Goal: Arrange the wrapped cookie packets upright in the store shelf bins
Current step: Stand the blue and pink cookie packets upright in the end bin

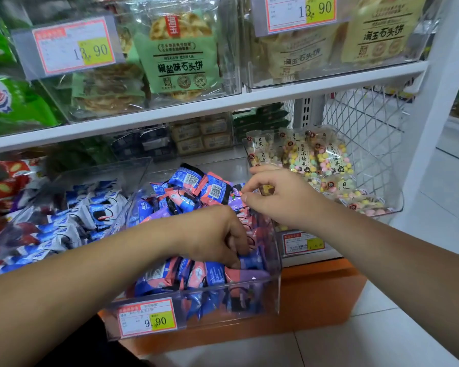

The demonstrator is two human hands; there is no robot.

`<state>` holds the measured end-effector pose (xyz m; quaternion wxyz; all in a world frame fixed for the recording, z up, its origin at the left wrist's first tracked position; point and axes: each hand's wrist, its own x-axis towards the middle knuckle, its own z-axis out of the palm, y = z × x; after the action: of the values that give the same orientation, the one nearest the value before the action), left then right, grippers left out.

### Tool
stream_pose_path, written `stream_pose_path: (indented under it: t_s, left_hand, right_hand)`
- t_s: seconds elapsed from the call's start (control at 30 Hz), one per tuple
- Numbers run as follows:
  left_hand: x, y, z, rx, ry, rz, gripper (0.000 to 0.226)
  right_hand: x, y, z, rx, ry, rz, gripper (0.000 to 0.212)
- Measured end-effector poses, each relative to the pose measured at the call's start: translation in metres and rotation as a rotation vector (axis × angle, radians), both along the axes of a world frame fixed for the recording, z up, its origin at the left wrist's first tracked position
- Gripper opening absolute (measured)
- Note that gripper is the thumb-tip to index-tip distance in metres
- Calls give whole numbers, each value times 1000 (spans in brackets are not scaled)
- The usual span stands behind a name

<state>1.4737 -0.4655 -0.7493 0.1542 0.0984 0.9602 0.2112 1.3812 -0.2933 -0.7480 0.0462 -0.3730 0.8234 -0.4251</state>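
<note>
A clear plastic bin (274,292) on the lowest shelf holds several small pink, blue and purple cookie packets (191,186). A row of them stands upright along the bin's front (196,275); the ones at the back lie in a loose heap. My left hand (220,234) reaches down into the bin, its curled fingers gripping a blue packet (251,260) near the right wall. My right hand (278,194) hovers over the bin's back right corner, thumb and fingers pinched together at a purple packet (236,201).
To the left, a second clear bin (101,170) holds blue and white packets. To the right, a bin of pastel ball snacks (321,160) stands before a wire mesh panel (368,115). A white shelf board (223,107) runs overhead. An orange base (323,290) meets the tiled floor.
</note>
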Motion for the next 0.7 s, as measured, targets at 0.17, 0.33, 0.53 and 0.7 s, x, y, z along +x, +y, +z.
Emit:
stream_pose_path:
  t_s: [0.17, 0.33, 0.53, 0.7]
  left_hand:
    - [4, -16, 3, 217, 13, 195, 30]
    - [8, -16, 4, 218, 22, 208, 37]
    - [12, -13, 5, 198, 9, 193, 26]
    - [17, -24, 8, 282, -20, 208, 25]
  right_hand:
    - [1, 1, 1, -10, -19, 11, 11]
    - [2, 0, 0, -8, -42, 12, 11]
    - [2, 0, 0, -9, -57, 16, 10]
    - [4, 5, 7, 6, 9, 24, 9]
